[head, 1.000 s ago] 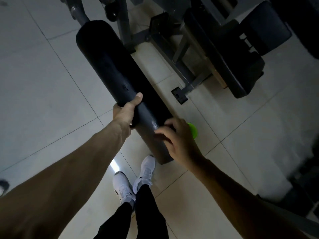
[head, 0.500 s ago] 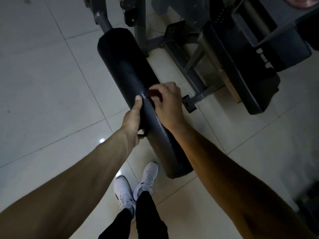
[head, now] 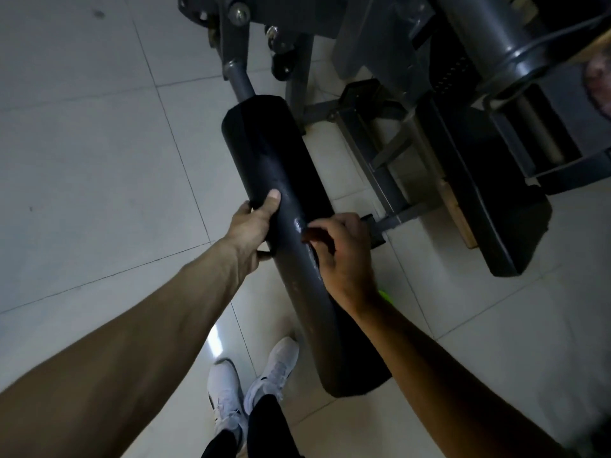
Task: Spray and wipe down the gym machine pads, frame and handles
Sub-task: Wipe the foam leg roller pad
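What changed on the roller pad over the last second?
The right hand slid from near the roller pad's free end up toward the left hand, then eased back slightly. The left hand kept its grip on the pad, thumb on top.
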### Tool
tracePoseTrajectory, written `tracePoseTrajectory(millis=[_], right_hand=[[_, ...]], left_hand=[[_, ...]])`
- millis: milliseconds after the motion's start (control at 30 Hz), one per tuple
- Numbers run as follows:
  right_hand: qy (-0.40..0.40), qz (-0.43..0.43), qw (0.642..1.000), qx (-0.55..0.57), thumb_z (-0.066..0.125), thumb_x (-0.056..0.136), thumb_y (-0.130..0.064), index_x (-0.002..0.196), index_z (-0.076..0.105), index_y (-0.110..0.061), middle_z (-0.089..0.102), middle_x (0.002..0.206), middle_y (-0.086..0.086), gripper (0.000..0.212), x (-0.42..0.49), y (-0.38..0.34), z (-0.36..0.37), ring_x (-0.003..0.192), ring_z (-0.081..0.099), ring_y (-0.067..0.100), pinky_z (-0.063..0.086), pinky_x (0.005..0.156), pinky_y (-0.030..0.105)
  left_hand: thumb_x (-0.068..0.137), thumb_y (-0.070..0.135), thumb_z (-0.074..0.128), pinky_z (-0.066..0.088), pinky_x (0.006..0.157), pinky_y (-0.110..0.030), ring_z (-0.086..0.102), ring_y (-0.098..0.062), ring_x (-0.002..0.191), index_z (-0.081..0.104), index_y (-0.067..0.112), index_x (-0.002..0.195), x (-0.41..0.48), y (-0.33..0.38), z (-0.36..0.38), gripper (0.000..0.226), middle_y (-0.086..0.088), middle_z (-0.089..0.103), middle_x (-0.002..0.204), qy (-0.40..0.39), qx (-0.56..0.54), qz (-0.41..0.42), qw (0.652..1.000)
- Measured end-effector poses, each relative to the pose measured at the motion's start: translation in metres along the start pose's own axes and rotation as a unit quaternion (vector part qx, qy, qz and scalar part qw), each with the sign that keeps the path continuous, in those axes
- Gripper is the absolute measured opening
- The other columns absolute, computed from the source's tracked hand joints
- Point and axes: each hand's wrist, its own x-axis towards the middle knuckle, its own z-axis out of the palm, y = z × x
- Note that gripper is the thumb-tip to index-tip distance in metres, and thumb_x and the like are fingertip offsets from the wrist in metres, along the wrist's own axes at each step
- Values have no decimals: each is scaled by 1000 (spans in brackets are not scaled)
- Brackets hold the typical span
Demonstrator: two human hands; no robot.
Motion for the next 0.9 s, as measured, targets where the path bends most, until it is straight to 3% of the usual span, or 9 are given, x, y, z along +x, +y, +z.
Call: tracePoseTrajectory(millis=[300,400,467,567,700,833,900], right_hand=[[18,104,993,46,64,99,-18,119,69,-27,51,126,5,22,186,-42,39,122,47,23,43,108,42],[-18,42,998,34,64,98,-23,124,66,-28,51,129,5,26,155,-33,30,121,48,23,47,104,42],[-46,-20,999,21,65,97,-28,125,64,-31,48,129,1,28,118,-22,19,119,48,20,51,99,40],[-79,-35,996,16,65,96,-26,124,65,-26,47,130,-1,28,98,-11,13,119,46,16,52,98,36],[-46,-18,998,26,68,97,-19,120,69,-23,49,126,6,24,165,-26,35,119,45,22,49,99,34],[-42,9,998,37,65,100,-17,119,69,-23,46,130,4,20,236,-56,49,113,39,9,36,89,8],[-42,6,999,33,64,101,-18,118,69,-25,43,127,0,19,243,-59,49,114,41,10,38,94,15]], left_hand=[[88,53,74,55,91,-56,62,-28,117,54,27,133,5,3,1,56,0,66,128,22,-24,-11,999],[91,50,73,56,89,-50,64,-27,114,59,32,110,5,5,0,30,1,68,125,18,-28,-15,999],[92,49,72,55,88,-47,64,-25,112,57,32,104,5,7,-1,26,1,69,123,15,-31,-13,999],[92,46,72,54,82,-42,63,-21,106,56,31,117,4,7,1,33,0,67,124,14,-41,-11,999],[91,42,75,51,71,-33,64,-13,96,55,30,121,2,8,4,38,2,67,124,31,-61,-11,998],[90,41,77,50,65,-29,63,-7,87,53,30,123,0,10,7,42,5,67,118,42,-70,-11,997],[90,41,77,48,60,-27,63,-5,83,55,28,126,-1,11,9,44,5,68,118,45,-70,-9,996]])
